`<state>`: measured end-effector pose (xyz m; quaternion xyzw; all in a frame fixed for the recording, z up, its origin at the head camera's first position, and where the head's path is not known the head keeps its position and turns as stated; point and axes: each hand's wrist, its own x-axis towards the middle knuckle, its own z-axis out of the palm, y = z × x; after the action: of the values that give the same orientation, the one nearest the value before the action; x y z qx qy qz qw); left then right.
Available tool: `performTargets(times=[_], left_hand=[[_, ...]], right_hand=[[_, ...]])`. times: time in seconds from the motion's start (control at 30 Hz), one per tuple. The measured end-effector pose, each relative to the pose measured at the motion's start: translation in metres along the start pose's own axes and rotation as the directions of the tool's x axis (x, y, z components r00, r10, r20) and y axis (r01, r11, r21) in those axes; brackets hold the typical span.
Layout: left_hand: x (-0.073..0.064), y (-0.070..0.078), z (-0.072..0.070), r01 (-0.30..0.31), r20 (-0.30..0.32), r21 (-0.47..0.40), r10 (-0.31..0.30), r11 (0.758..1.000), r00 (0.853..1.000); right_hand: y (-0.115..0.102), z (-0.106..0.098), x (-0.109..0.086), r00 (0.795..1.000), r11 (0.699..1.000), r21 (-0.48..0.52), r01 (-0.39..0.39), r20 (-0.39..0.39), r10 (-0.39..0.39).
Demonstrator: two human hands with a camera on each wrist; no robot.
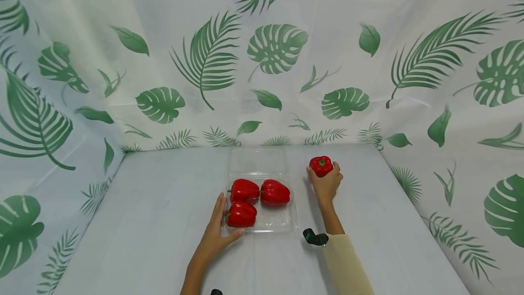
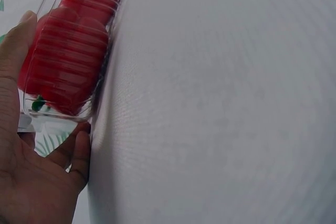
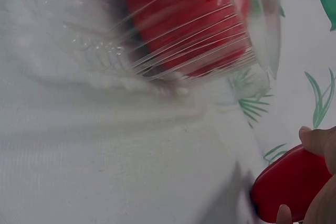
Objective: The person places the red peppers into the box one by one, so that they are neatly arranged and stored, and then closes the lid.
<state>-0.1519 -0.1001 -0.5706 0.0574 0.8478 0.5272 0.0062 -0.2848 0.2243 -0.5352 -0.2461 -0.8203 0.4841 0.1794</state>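
Observation:
My right hand (image 1: 326, 185) grips a red bell pepper (image 1: 321, 165), its green stem facing up, to the right of a clear plastic clamshell container (image 1: 273, 228). In the right wrist view the held pepper (image 3: 290, 186) shows at the lower right corner, the thumb along it. Three more red bell peppers lie on their sides in the container: one back left (image 1: 244, 191), one back right (image 1: 275, 193), one front left (image 1: 241, 215). Fingers spread, my left hand (image 1: 214, 232) rests at the container's left side, the thumb at its front left corner.
The container's clear lid (image 1: 258, 161) is folded back, lying behind the base on the white-covered table (image 1: 163, 222). A leaf-printed sheet (image 1: 278, 117) hangs along the back and both sides. A small black device (image 1: 315, 237) sits at the right wrist.

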Motion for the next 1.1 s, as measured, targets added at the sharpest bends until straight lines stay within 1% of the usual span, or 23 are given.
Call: performTargets(times=[0.2,0.47,0.53,0.73,0.83,1.1], left_hand=[[0.003,0.002,-0.001,0.002,-0.005,0.011,-0.002,1.0,1.0],[0.003,0.002,-0.002,-0.024,-0.009,0.012,0.024,1.0,1.0],[0.002,0.002,-0.002,-0.028,-0.007,0.007,0.028,1.0,1.0],[0.001,0.002,-0.001,-0.027,-0.003,0.0,0.027,1.0,1.0],[0.001,0.002,-0.001,-0.025,-0.004,0.002,0.025,1.0,1.0],[0.0,0.002,-0.001,-0.017,-0.004,-0.002,0.017,1.0,1.0]], right_hand=[[0.003,0.001,0.001,1.0,1.0,0.017,0.014,0.007,-0.014],[0.001,-0.003,-0.004,0.999,0.995,0.091,0.033,0.003,-0.033],[0.0,-0.004,-0.006,0.999,0.992,0.124,0.031,0.001,-0.032],[0.002,-0.007,-0.014,0.998,0.973,0.225,0.057,-0.027,-0.053],[0.003,-0.01,-0.018,0.996,0.963,0.253,0.089,-0.039,-0.081],[0.003,-0.014,-0.028,0.982,0.927,0.327,0.187,-0.063,-0.176]])
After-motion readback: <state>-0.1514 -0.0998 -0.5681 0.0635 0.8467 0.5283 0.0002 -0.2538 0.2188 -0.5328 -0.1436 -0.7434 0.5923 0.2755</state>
